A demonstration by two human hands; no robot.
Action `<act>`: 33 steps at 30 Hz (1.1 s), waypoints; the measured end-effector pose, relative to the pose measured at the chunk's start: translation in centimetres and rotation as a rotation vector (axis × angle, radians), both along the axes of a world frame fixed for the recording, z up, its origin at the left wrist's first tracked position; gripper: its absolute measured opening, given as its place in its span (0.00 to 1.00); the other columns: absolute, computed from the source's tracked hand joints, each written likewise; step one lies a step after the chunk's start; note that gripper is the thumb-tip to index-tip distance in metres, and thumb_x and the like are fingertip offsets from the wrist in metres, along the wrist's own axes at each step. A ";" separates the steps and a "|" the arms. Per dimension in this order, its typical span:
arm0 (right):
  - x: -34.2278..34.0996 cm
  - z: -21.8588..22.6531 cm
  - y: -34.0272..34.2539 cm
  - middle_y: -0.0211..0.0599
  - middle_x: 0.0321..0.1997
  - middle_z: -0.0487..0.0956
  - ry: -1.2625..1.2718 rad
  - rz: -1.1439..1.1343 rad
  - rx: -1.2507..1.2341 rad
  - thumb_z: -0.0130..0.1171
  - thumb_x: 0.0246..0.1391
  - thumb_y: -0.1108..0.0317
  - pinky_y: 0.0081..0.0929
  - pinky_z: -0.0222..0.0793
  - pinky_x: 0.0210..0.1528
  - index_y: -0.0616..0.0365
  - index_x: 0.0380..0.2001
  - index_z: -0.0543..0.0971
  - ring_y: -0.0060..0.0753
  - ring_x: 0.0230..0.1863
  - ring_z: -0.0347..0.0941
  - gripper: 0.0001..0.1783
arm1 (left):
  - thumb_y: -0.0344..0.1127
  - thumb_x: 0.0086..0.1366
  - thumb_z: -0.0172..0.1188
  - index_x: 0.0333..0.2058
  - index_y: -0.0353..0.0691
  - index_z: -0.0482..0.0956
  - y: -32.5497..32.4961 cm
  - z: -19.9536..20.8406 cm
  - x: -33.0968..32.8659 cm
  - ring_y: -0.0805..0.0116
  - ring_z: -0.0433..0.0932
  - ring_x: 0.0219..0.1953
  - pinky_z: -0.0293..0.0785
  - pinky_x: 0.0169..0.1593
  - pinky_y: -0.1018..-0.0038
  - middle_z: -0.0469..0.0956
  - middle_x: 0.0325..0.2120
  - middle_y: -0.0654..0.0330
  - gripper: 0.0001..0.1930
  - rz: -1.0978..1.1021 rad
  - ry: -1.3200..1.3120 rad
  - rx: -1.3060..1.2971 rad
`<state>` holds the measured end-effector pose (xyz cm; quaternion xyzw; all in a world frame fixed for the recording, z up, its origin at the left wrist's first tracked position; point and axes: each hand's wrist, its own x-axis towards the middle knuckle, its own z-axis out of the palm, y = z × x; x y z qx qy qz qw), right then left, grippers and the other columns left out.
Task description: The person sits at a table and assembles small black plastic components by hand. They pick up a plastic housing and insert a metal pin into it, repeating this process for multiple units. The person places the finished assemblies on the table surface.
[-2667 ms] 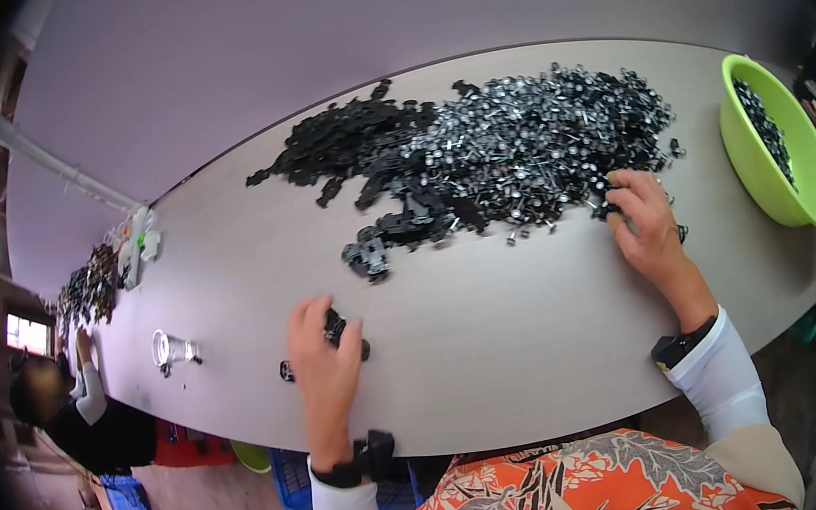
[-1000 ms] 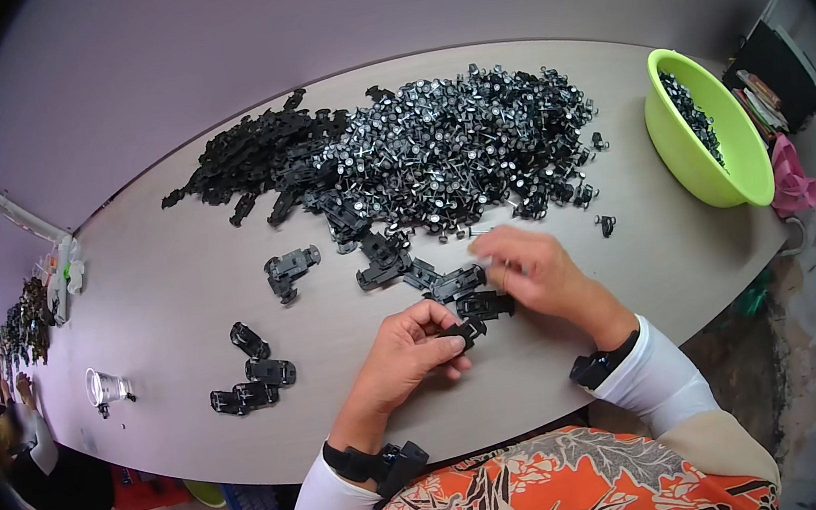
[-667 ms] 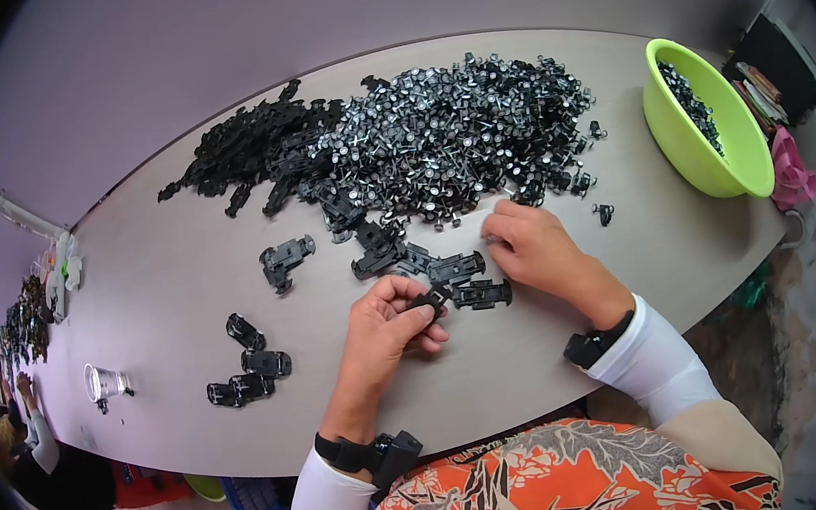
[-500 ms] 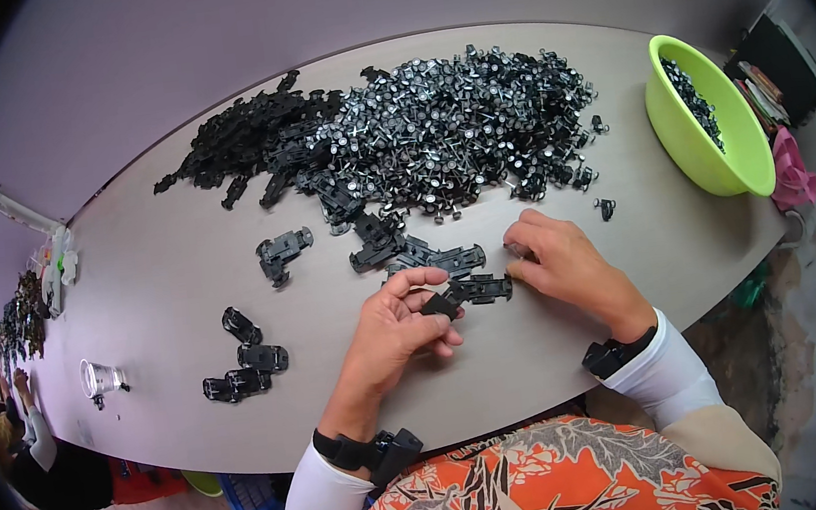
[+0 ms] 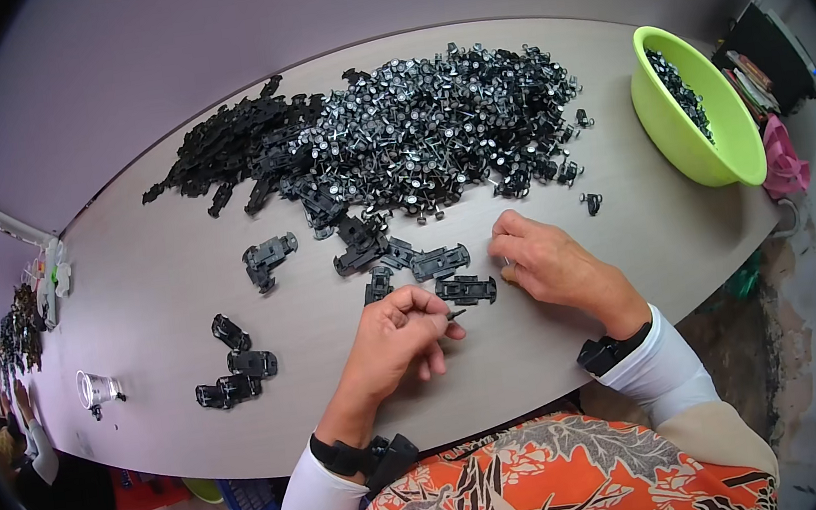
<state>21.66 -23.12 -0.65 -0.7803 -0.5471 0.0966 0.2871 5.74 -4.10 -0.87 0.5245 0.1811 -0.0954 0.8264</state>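
Observation:
My left hand pinches a thin black plastic piece, seen nearly edge-on; it looks like a toy-car chassis, mostly hidden by the fingers. My right hand is closed, thumb against forefinger, on a small silvery bit that looks like a wheel axle. Between the hands a black toy-car chassis lies flat on the table. Just beyond it rests another chassis, with several more toward the pile. A heap of wheel axles with black wheels spreads farther back, beside a heap of black chassis.
Several chassis with wheels lie left on the table. A clear plastic cup stands farther left. At the right sits a green basin holding more wheel axles. A loose wheel axle lies apart. Another person's arm shows far left.
The black piece in my left hand has turned from showing its flat side to nearly edge-on. My right hand stays closed in about the same place. The whole view has shifted slightly.

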 end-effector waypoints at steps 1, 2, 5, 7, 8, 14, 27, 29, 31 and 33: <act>-0.4 0.6 0.0 0.41 0.38 0.71 0.050 -0.017 0.003 0.62 0.40 0.78 0.36 0.70 0.39 0.63 0.35 0.74 0.47 0.38 0.72 0.14 | 0.31 0.61 0.57 0.35 0.35 0.73 -0.1 0.0 0.1 0.76 0.73 0.13 0.65 0.14 0.84 0.79 0.25 0.58 0.07 0.027 0.024 -0.067; -0.8 1.0 0.0 0.40 0.38 0.72 0.099 -0.033 0.007 0.62 0.40 0.78 0.35 0.70 0.39 0.63 0.35 0.74 0.47 0.38 0.72 0.15 | 0.33 0.63 0.56 0.34 0.35 0.73 -0.1 -0.3 0.2 0.76 0.73 0.14 0.65 0.14 0.84 0.80 0.26 0.57 0.07 0.027 0.018 -0.084; -2.1 1.6 0.1 0.40 0.40 0.73 0.059 0.091 0.342 0.64 0.37 0.78 0.34 0.70 0.40 0.62 0.38 0.75 0.46 0.40 0.72 0.19 | 0.37 0.67 0.54 0.31 0.37 0.75 -0.8 -0.9 0.4 0.76 0.73 0.13 0.63 0.12 0.86 0.79 0.25 0.58 0.10 0.037 -0.011 -0.124; -3.4 1.5 0.1 0.39 0.40 0.74 0.043 0.118 0.372 0.65 0.36 0.79 0.34 0.71 0.41 0.61 0.39 0.75 0.46 0.40 0.72 0.21 | 0.39 0.67 0.54 0.31 0.37 0.75 -1.2 -1.4 0.7 0.78 0.72 0.13 0.61 0.12 0.86 0.78 0.22 0.60 0.11 0.017 -0.044 -0.103; -4.1 1.5 0.3 0.39 0.40 0.75 0.035 0.134 0.388 0.65 0.35 0.79 0.33 0.71 0.41 0.61 0.40 0.75 0.46 0.41 0.72 0.23 | 0.40 0.67 0.54 0.31 0.37 0.75 -1.4 -1.5 0.8 0.78 0.71 0.12 0.61 0.12 0.86 0.77 0.21 0.61 0.11 0.008 -0.062 -0.092; -5.2 0.1 0.5 0.39 0.38 0.74 -0.025 0.122 0.395 0.66 0.32 0.80 0.34 0.70 0.39 0.61 0.41 0.73 0.45 0.38 0.70 0.26 | 0.42 0.67 0.54 0.31 0.38 0.75 -2.0 -1.6 0.6 0.78 0.69 0.13 0.57 0.15 0.85 0.74 0.18 0.64 0.13 0.059 -0.047 -0.227; -5.5 1.0 0.1 0.42 0.40 0.74 0.158 0.118 0.448 0.69 0.39 0.71 0.34 0.69 0.41 0.61 0.44 0.73 0.45 0.40 0.71 0.26 | 0.41 0.68 0.53 0.32 0.35 0.74 -2.5 -1.1 0.0 0.76 0.71 0.13 0.61 0.14 0.83 0.75 0.21 0.61 0.13 0.033 -0.025 -0.204; -3.7 1.0 -1.1 0.44 0.40 0.75 0.172 0.028 0.425 0.67 0.44 0.70 0.33 0.71 0.41 0.61 0.43 0.74 0.45 0.40 0.74 0.21 | 0.41 0.68 0.53 0.33 0.35 0.74 -2.9 -1.2 -0.1 0.75 0.73 0.14 0.65 0.15 0.84 0.76 0.22 0.61 0.13 0.038 -0.053 -0.177; -1.2 2.0 -3.6 0.42 0.38 0.75 0.159 -0.354 0.243 0.64 0.45 0.72 0.33 0.72 0.37 0.61 0.39 0.75 0.41 0.35 0.75 0.15 | 0.40 0.68 0.54 0.34 0.35 0.74 -3.0 -1.4 0.3 0.74 0.75 0.15 0.67 0.16 0.83 0.77 0.23 0.60 0.13 0.052 -0.041 -0.155; 2.1 1.9 -5.7 0.40 0.35 0.74 -0.133 -0.634 0.102 0.62 0.44 0.75 0.35 0.71 0.35 0.62 0.33 0.77 0.42 0.32 0.75 0.10 | 0.41 0.68 0.53 0.36 0.35 0.75 -3.0 -1.5 0.5 0.72 0.76 0.16 0.70 0.17 0.82 0.77 0.25 0.58 0.13 0.018 -0.037 -0.131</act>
